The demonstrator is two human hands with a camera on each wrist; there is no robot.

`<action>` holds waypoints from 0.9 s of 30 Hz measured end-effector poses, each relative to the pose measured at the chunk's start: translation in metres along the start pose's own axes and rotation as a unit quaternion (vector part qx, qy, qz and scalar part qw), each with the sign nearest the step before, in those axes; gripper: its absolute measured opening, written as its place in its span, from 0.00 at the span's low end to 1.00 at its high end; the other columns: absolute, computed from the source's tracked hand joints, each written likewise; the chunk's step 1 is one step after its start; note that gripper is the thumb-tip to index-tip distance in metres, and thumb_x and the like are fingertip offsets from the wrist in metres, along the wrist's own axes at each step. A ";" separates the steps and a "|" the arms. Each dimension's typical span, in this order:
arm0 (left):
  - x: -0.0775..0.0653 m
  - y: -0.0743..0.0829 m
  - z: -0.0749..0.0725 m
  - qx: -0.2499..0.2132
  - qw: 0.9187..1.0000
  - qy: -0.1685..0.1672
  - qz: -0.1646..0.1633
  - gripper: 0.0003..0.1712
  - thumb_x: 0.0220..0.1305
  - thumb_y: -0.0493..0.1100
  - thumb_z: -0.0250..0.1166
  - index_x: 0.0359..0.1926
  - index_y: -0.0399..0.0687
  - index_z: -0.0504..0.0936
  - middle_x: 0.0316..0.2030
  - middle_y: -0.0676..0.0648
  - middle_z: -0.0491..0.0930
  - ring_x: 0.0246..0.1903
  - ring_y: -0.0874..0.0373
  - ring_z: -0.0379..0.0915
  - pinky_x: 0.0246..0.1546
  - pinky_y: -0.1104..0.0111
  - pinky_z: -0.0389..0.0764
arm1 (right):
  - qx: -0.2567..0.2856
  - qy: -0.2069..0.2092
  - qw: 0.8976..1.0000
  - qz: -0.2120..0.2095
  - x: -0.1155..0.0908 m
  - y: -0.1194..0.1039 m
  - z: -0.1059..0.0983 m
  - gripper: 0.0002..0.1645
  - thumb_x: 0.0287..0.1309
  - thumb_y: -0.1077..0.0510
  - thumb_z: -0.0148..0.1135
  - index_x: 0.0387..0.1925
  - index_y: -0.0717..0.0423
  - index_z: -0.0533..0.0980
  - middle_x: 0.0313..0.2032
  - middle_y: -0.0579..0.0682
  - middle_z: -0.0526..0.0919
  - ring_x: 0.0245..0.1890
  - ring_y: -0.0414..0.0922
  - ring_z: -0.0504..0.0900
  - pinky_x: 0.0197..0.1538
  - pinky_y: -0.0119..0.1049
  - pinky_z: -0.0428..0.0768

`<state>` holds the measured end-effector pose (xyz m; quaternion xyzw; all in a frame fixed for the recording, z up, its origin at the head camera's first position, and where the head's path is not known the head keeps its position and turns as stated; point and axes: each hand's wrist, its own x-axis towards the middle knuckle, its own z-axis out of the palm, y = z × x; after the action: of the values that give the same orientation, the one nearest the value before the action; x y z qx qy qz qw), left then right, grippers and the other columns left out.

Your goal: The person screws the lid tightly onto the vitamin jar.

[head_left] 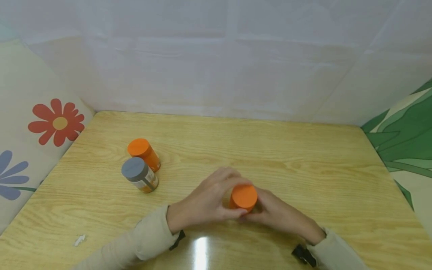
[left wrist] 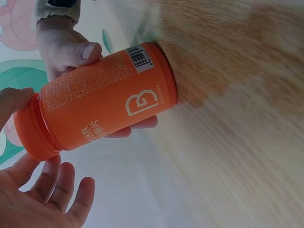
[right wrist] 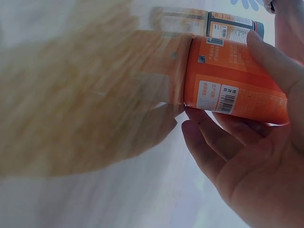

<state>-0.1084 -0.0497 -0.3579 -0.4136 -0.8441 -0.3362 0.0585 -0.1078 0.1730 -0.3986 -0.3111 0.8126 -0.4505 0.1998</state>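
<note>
An orange pill bottle [left wrist: 107, 95] with an orange screw cap [head_left: 244, 196] stands upright on the table in front of me. My left hand [head_left: 216, 195] pinches the cap between thumb and fingers, as the left wrist view shows. Lower down, my right hand [head_left: 278, 213] grips the bottle's body, thumb on one side and fingers on the other. The right wrist view shows a white barcode label on the body [right wrist: 232, 80]. From above, the cap and the hands hide most of the bottle.
At the left stand a second orange bottle [head_left: 140, 148] and, just in front of it, a grey-capped jar [head_left: 135, 168]. A small white scrap [head_left: 79, 240] lies at the table's [head_left: 270, 150] front left. A pale sheet [head_left: 216, 75] hangs behind the table.
</note>
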 end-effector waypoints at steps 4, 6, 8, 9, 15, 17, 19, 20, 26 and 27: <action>0.000 0.000 0.000 -0.024 1.000 -0.018 -0.005 0.33 0.50 0.45 0.77 0.58 0.47 0.79 0.53 0.50 0.77 0.54 0.60 0.71 0.58 0.68 0.76 | 0.001 -0.001 1.000 0.006 -0.001 0.000 -0.001 0.31 0.56 0.43 0.70 0.61 0.40 0.71 0.56 0.35 0.79 0.58 0.38 0.77 0.66 0.43 0.74; -0.001 0.000 -0.001 -0.042 0.999 -0.031 -0.008 0.33 0.51 0.43 0.76 0.60 0.47 0.78 0.55 0.49 0.76 0.56 0.59 0.70 0.60 0.67 0.75 | 0.004 -0.005 1.000 0.009 -0.001 -0.001 -0.001 0.31 0.57 0.43 0.69 0.61 0.39 0.71 0.56 0.35 0.79 0.58 0.38 0.77 0.67 0.44 0.73; -0.001 -0.001 -0.001 -0.056 0.997 -0.043 -0.008 0.34 0.53 0.42 0.74 0.62 0.47 0.76 0.57 0.48 0.74 0.59 0.58 0.69 0.64 0.65 0.73 | 0.006 -0.009 1.000 0.010 -0.001 -0.001 -0.002 0.31 0.57 0.42 0.69 0.61 0.39 0.71 0.56 0.35 0.79 0.58 0.38 0.77 0.67 0.44 0.73; -0.002 -0.001 -0.001 -0.064 0.997 -0.048 -0.007 0.34 0.54 0.41 0.74 0.63 0.47 0.75 0.59 0.48 0.74 0.61 0.57 0.67 0.65 0.63 0.72 | 0.007 -0.011 1.000 0.010 -0.001 -0.001 -0.002 0.30 0.57 0.42 0.68 0.60 0.38 0.71 0.56 0.35 0.79 0.58 0.38 0.77 0.67 0.44 0.73; -0.006 -0.002 0.002 -0.103 0.993 -0.050 -0.032 0.44 0.55 0.47 0.74 0.70 0.45 0.66 0.66 0.46 0.70 0.68 0.54 0.63 0.71 0.55 0.65 | 0.001 -0.010 1.000 0.008 -0.001 0.000 -0.003 0.39 0.57 0.45 0.69 0.68 0.46 0.66 0.65 0.45 0.75 0.65 0.48 0.73 0.69 0.53 0.70; -0.008 -0.001 0.004 -0.115 0.990 -0.042 -0.067 0.48 0.53 0.51 0.76 0.70 0.45 0.63 0.66 0.45 0.70 0.67 0.54 0.65 0.69 0.53 0.68 | 0.002 -0.012 1.000 0.009 0.000 0.000 -0.004 0.39 0.57 0.48 0.69 0.68 0.49 0.66 0.66 0.48 0.74 0.67 0.51 0.72 0.69 0.56 0.68; -0.008 -0.001 0.007 -0.130 0.986 -0.028 -0.099 0.48 0.51 0.52 0.77 0.68 0.45 0.63 0.63 0.44 0.71 0.64 0.55 0.67 0.65 0.54 0.71 | 0.005 -0.015 1.000 0.013 0.000 0.000 -0.004 0.38 0.58 0.49 0.69 0.67 0.50 0.67 0.65 0.49 0.75 0.66 0.53 0.72 0.68 0.57 0.68; -0.009 0.000 0.009 -0.138 0.984 -0.020 -0.110 0.47 0.50 0.52 0.78 0.66 0.44 0.64 0.61 0.44 0.71 0.61 0.55 0.68 0.63 0.55 0.73 | 0.006 -0.015 1.000 0.013 0.000 0.001 -0.004 0.37 0.58 0.50 0.69 0.67 0.50 0.67 0.64 0.50 0.76 0.66 0.53 0.73 0.68 0.58 0.69; -0.008 -0.001 0.019 -0.156 0.983 0.023 -0.098 0.37 0.48 0.47 0.79 0.53 0.45 0.67 0.51 0.50 0.74 0.53 0.60 0.70 0.56 0.59 0.76 | 0.017 -0.013 0.999 0.029 0.001 0.001 -0.005 0.36 0.57 0.46 0.70 0.65 0.47 0.69 0.62 0.45 0.77 0.65 0.49 0.74 0.69 0.57 0.68; -0.008 -0.002 0.019 -0.159 0.983 0.026 -0.093 0.36 0.48 0.46 0.79 0.53 0.46 0.68 0.50 0.51 0.75 0.53 0.60 0.70 0.56 0.59 0.76 | 0.018 -0.011 0.999 0.030 0.001 0.001 -0.005 0.37 0.56 0.45 0.70 0.65 0.47 0.69 0.62 0.44 0.77 0.65 0.48 0.74 0.69 0.57 0.68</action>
<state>-0.1012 -0.0438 -0.3762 -0.3285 -0.8127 -0.4809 -0.0179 -0.1113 0.1757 -0.3968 -0.2883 0.8110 -0.4553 0.2279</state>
